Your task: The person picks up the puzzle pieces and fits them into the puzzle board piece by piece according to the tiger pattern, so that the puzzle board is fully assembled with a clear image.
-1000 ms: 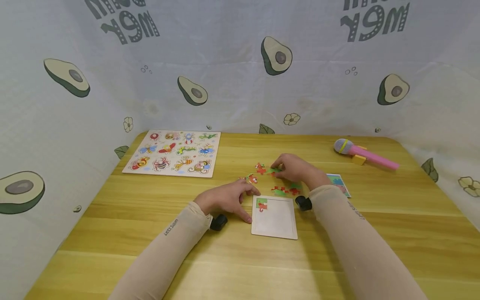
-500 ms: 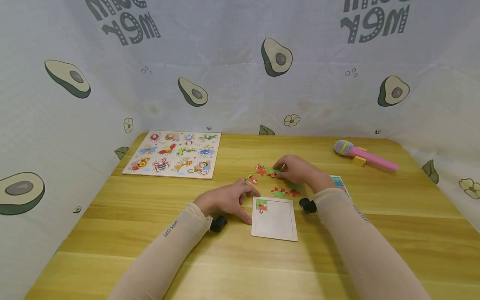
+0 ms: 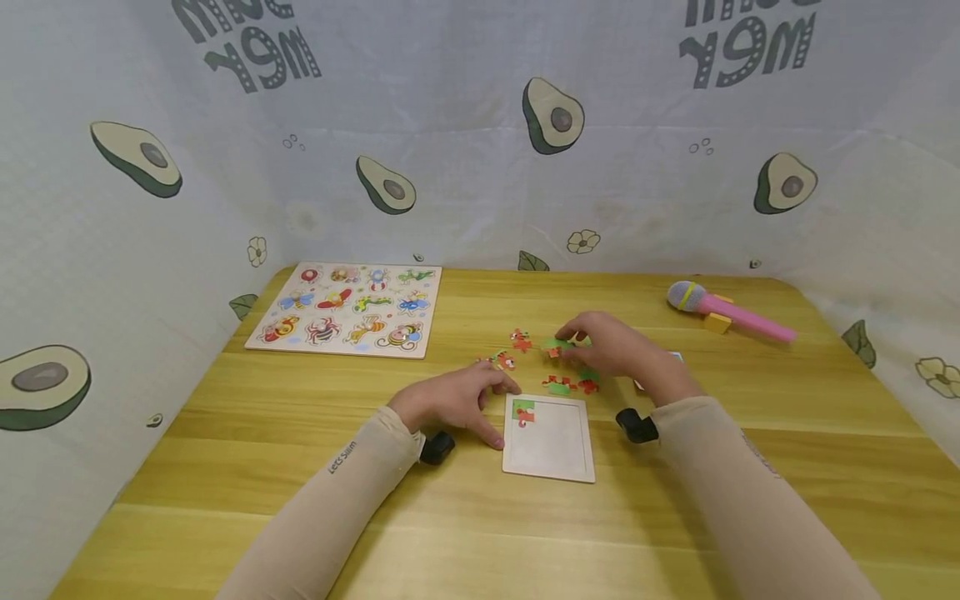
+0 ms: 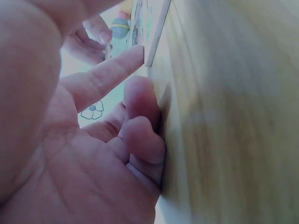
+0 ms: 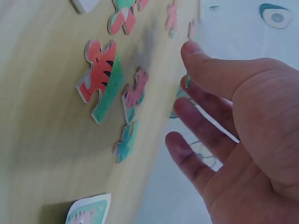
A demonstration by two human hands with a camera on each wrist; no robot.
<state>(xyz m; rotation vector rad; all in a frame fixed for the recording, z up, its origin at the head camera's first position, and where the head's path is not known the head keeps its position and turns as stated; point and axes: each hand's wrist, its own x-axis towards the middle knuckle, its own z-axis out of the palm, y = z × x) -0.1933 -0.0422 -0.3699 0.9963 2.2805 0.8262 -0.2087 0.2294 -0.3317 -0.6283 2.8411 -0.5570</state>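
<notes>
In the head view, my left hand [image 3: 453, 398] lies at the left of a pale square puzzle board [image 3: 551, 446]. Its thumb touches the left edge and its index finger reaches the upper left corner. The left wrist view shows the straight index finger [image 4: 110, 74] against the board's edge, other fingers bent on the table. One green-and-red piece [image 3: 522, 409] sits in the board's upper left corner. Beyond the board, my right hand [image 3: 611, 343] pinches a green-and-red puzzle piece [image 3: 556, 344] between thumb and fingers; the thumb hides most of it in the right wrist view.
Loose puzzle pieces lie around the right hand, among them a red tiger-striped one [image 5: 99, 74]. A picture card [image 5: 88, 210] is partly under the right forearm. An insect puzzle board [image 3: 345, 308] lies back left, a pink toy microphone [image 3: 738, 317] back right.
My right hand has shifted to the right, bringing the pinched puzzle piece along and covering more of the picture card. The left hand and the board have stayed put.
</notes>
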